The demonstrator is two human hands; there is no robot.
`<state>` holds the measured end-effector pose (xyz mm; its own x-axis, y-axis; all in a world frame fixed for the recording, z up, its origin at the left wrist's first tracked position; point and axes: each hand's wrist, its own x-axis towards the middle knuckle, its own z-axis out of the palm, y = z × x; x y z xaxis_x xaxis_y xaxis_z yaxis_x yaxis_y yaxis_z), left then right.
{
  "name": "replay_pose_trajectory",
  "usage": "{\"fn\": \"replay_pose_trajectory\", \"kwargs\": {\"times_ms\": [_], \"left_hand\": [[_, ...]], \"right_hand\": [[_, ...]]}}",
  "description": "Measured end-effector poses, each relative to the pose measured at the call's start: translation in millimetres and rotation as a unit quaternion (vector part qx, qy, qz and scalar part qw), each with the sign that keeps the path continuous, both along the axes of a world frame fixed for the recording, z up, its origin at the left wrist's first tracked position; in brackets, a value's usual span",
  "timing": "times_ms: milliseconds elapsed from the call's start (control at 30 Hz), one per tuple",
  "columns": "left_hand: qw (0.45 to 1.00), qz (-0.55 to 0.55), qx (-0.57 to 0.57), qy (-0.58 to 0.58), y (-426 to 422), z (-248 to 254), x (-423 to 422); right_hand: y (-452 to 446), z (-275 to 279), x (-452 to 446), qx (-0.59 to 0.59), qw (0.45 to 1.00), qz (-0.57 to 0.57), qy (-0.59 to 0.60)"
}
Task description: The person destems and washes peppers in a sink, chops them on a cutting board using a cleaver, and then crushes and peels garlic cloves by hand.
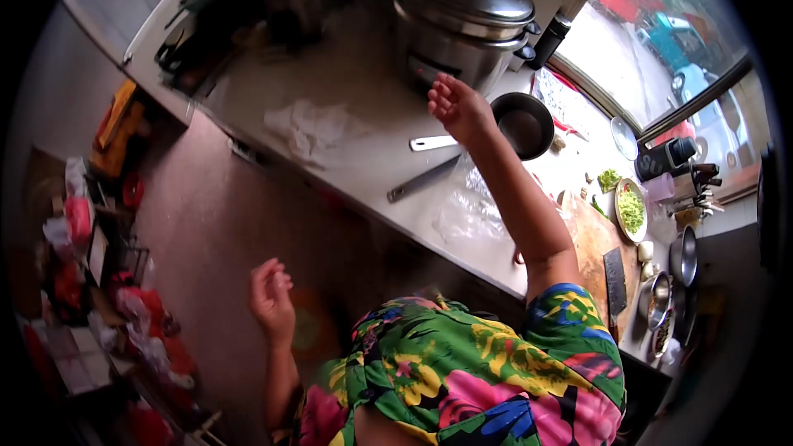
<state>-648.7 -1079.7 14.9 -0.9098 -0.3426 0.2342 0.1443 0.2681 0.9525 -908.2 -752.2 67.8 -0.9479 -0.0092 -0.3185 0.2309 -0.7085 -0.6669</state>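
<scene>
My right hand (459, 109) is raised over the counter, in front of the large steel pot (462, 16). Its fingers are loosely curled with small gaps, and nothing shows in them. Just beside it are a dark frying pan (525, 128) and a pale handle (433, 143). A long dark flat tool (423, 180) rests on the counter below that. My left hand (271, 291) hangs over the floor at the left, fingers half bent and apart, holding nothing visible. Clear plastic film (471, 211) lies under my right forearm.
To the right are a cutting board (593, 239), a cleaver (615, 281), a plate of shredded greens (631, 211) and metal bowls (658, 299). Crumpled white plastic (310, 128) lies on the counter (363, 190). Bags and boxes (74, 322) crowd the floor at left.
</scene>
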Motion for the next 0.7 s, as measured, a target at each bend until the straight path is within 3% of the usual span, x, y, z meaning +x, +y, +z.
{"fn": "replay_pose_trajectory", "kwargs": {"times_ms": [167, 333, 500, 700], "left_hand": [[0.999, 0.031, 0.013, -0.029, -46, 5, -74], [0.995, -0.051, 0.052, -0.067, -29, 32, -194], [0.964, -0.257, 0.071, -0.012, 19, 63, -337], [0.940, -0.330, 0.082, -0.005, 101, 93, -516]], "right_hand": [[69, -6, -22, 0.009, 0.981, -0.168, 0.096], [170, -11, -80, 0.104, 0.937, -0.321, 0.091], [208, 9, -124, 0.203, 0.923, -0.326, 0.019], [187, 24, -129, 0.221, 0.920, -0.322, -0.029]]}}
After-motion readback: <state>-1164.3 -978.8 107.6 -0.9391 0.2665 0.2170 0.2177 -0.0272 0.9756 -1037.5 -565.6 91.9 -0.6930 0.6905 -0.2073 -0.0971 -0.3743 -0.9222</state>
